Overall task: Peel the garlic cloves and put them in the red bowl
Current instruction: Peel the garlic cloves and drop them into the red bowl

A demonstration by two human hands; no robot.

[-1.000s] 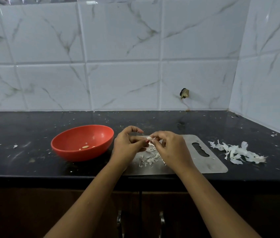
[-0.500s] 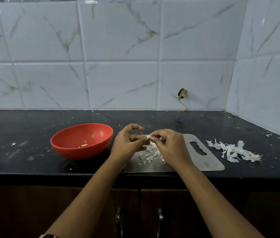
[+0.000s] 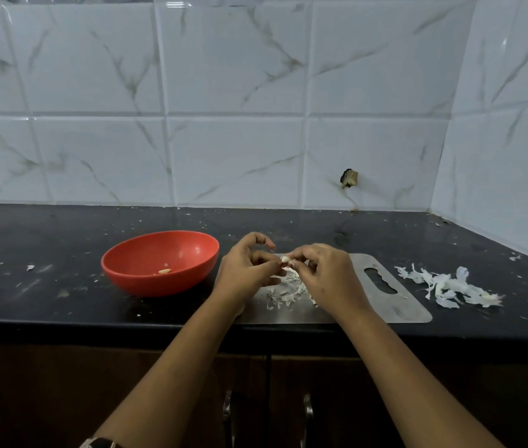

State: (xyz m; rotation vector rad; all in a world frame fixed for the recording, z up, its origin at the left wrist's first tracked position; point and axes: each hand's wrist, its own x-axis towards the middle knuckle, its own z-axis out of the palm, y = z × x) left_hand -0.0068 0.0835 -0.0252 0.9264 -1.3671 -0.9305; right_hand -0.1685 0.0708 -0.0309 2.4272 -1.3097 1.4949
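Pinching a small garlic clove (image 3: 285,259) between their fingertips, the left hand (image 3: 246,273) and the right hand (image 3: 327,279) meet over the left end of a metal cutting board (image 3: 395,302) that lies along the front edge of the counter (image 3: 62,240). Both hands are closed on the clove: the left seems to steady it with thumb and middle finger while its forefinger curls up clear, and the right works at the skin from the other side. Holding the clove low over the board looks deliberate, since the torn scraps (image 3: 285,291) drop straight onto the metal beneath the hands rather than across the counter. The red bowl (image 3: 146,282) sits just left of the left hand, near the front edge, probably so a finished clove needs only a short reach; one peeled clove (image 3: 164,271) already lies in it. A larger heap of skins (image 3: 450,286) lies off the board toward the right end of the counter, seemingly pushed aside to keep the working spot free. Compared with a second ago, little has changed: the hands hold the same pinch at the same place, the bowl has the same single clove, and only the camera's framing has drifted slightly.
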